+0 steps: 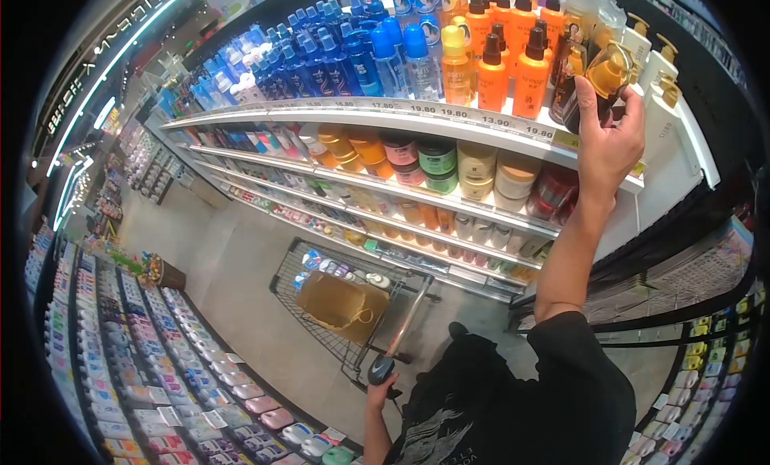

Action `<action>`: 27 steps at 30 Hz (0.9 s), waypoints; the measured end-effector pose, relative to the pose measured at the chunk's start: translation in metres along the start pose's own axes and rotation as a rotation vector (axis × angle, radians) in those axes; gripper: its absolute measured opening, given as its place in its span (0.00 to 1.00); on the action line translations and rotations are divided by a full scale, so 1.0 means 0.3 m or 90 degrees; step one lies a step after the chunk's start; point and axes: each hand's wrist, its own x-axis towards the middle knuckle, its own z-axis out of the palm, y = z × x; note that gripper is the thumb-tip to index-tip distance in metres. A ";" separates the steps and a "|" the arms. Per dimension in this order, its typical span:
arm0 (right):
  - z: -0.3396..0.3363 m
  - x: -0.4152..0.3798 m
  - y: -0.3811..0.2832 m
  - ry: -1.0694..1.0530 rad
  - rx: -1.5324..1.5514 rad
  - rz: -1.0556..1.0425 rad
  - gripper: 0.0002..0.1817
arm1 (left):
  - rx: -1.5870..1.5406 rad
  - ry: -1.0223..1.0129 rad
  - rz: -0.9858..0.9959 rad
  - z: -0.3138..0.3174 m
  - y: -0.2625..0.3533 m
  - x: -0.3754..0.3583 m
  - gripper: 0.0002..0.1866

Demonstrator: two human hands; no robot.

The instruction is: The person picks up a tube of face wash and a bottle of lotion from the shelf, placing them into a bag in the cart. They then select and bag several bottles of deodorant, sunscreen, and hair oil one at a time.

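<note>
My right hand (609, 132) is raised to the top shelf at the right, its fingers closed around a dark bottle (608, 70) with a shiny gold top. Similar dark and gold bottles stand just left of it, beside orange spray bottles (531, 81) with black nozzles. White pump bottles (659, 116) with gold pumps are to its right. Low at the body's side, my left hand (380, 394) is wrapped around a black barcode scanner (381, 370) with a rounded head. The scanner overlaps the near end of the cart handle in this view.
A wire shopping cart (290, 274) stands in the aisle, with an open cardboard box (341, 304) and several bottles inside. Price labels line the shelf edge (449, 120). Lower shelves hold jars (437, 164) and tubes. Another stocked shelf (160, 369) runs along the left.
</note>
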 end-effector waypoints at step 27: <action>0.101 -0.013 0.124 -0.119 -0.176 -0.067 0.34 | -0.015 0.030 0.033 0.048 -0.056 -0.043 0.16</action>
